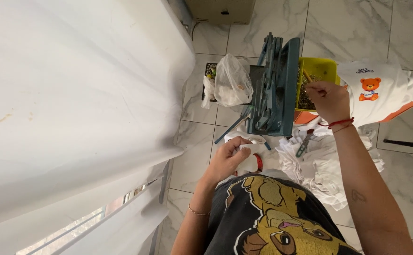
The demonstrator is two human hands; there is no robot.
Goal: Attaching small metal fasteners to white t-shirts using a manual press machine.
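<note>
My left hand (230,158) is closed around a small piece of white cloth (250,156) with a red edge, held just above my lap. My right hand (330,100) reaches forward over a yellow tray (320,69) of small dark bits and pinches a thin wooden stick (307,75) there. A red string bracelet circles the right wrist. A blue-grey plastic rack (275,89) stands on edge between the two hands.
A heap of white cloth (326,165) lies on the marble floor at right, with a small tool on it. A white shirt with a bear print (374,89) covers an orange object. A clear plastic bag (232,82) sits left of the rack. A white curtain (74,94) fills the left.
</note>
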